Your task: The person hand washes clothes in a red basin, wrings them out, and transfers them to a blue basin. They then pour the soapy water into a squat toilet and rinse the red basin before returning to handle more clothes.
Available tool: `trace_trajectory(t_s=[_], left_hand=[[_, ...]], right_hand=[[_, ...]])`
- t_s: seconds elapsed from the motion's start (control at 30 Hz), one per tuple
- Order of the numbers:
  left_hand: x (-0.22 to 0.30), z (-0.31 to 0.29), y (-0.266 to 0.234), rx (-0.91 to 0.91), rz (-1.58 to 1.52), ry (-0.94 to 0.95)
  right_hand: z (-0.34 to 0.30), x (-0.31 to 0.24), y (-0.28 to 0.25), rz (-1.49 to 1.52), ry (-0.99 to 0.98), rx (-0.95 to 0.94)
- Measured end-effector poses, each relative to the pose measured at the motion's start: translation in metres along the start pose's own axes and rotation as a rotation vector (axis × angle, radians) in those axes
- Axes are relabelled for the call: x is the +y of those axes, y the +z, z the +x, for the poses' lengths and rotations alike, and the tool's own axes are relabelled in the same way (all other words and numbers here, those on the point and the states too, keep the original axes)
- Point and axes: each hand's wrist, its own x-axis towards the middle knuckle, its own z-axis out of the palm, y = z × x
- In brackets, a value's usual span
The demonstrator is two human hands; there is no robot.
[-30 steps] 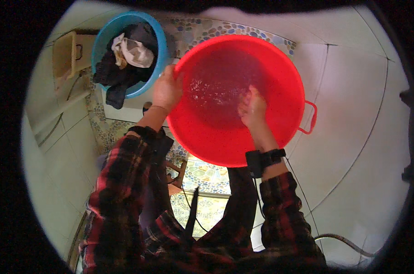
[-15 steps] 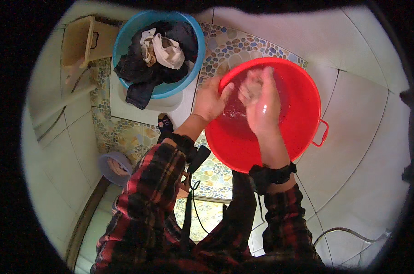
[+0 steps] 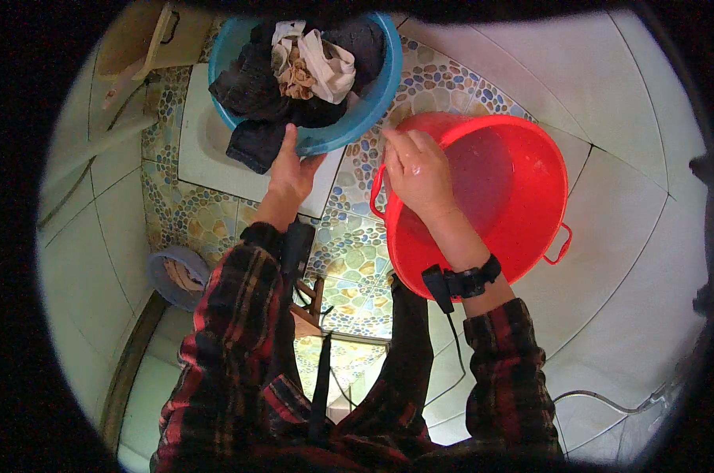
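The left hand [image 3: 291, 177] and right hand [image 3: 422, 175] hung apart, loosely open, near the round blue plastic basin [image 3: 365, 120] left of the round red plastic tub [image 3: 408, 251], seemingly set to grasp, which called for firm rim holds.

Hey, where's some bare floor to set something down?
Bare-looking patterned floor lies between the white slab and the red tub, and farther off between the blue basin and tub. Crowded: the basin, heaped with clothes, and the rims by your left hand and right hand.
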Motion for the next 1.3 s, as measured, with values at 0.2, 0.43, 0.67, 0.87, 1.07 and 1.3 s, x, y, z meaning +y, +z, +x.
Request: trace_trajectory(t_s=[0.2,0.43,0.67,0.87,1.07,1.3], left_hand=[[-0.001,0.026,-0.019,0.062,0.528,0.234],[0.085,0.002,-0.021,0.244,0.204,0.094],[0.139,-0.056,-0.11,0.32,0.292,0.108],[0.161,-0.119,-0.211,0.568,0.077,0.123],[0.166,-0.173,-0.288,0.394,1.359,0.593],[0.147,-0.129,-0.428,0.539,-0.063,0.282]], right_hand=[[0.002,0.0,0.013,-0.176,-0.13,0.082],[0.002,-0.004,0.002,-0.229,-0.085,-0.045],[0.003,-0.005,0.005,-0.261,-0.056,-0.068],[0.002,-0.006,0.003,-0.298,-0.048,-0.117],[0.006,-0.007,0.005,-0.349,-0.085,-0.147],[0.008,-0.007,0.005,-0.361,-0.144,-0.147]])
